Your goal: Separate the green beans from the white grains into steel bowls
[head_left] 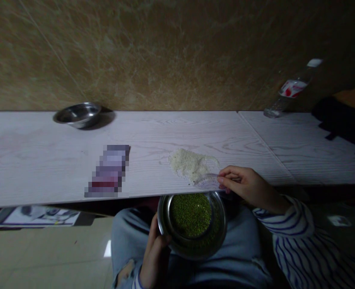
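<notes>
My left hand grips the rim of a steel bowl held over my lap, just under the table's front edge. Green mung beans lie in that bowl, with a few pale grains among them. Between the fingers and thumb of my right hand is a clear plastic piece with a curved, ridged edge; its exact kind I cannot make out. It touches the near side of a pile of white rice on the tabletop. A few dark specks show beside the rice.
A second steel bowl stands at the back left by the wall. A blurred flat rectangular object lies left of the rice. At the back right are a clear bottle and dark cloth. The table ends above my knees.
</notes>
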{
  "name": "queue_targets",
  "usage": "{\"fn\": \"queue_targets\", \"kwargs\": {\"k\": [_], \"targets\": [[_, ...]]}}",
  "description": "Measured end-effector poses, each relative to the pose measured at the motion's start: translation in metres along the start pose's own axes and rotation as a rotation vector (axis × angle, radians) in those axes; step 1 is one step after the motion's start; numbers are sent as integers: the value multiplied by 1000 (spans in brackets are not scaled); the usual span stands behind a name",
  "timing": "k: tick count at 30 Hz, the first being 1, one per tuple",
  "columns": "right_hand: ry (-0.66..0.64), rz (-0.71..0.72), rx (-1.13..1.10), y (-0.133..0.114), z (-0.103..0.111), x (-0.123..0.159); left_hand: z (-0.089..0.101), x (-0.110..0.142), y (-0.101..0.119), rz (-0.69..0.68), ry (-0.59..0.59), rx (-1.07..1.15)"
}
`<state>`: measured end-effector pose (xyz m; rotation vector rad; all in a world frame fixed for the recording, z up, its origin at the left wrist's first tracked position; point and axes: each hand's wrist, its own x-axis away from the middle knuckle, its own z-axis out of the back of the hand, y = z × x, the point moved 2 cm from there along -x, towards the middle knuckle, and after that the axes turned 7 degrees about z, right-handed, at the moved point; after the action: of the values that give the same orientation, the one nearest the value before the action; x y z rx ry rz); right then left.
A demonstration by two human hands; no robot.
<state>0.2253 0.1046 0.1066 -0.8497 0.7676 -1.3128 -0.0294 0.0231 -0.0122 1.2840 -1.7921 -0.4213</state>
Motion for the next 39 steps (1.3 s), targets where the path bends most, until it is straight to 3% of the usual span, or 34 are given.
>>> {"fn": "queue_targets", "kwargs": {"k": [15, 24, 33, 39], "targets": [[5, -18, -35, -4, -8, -1, 1, -1, -2, 7, -21, 7], [68, -14, -8, 5, 8, 1, 6, -3, -7, -3, -76, -17], [46, -9, -88, -3, -7, -5, 5, -5, -7, -12, -77, -20], [134, -41, -114, -6, 0, -9, 6, -4, -7, -4, -61, -15]]}}
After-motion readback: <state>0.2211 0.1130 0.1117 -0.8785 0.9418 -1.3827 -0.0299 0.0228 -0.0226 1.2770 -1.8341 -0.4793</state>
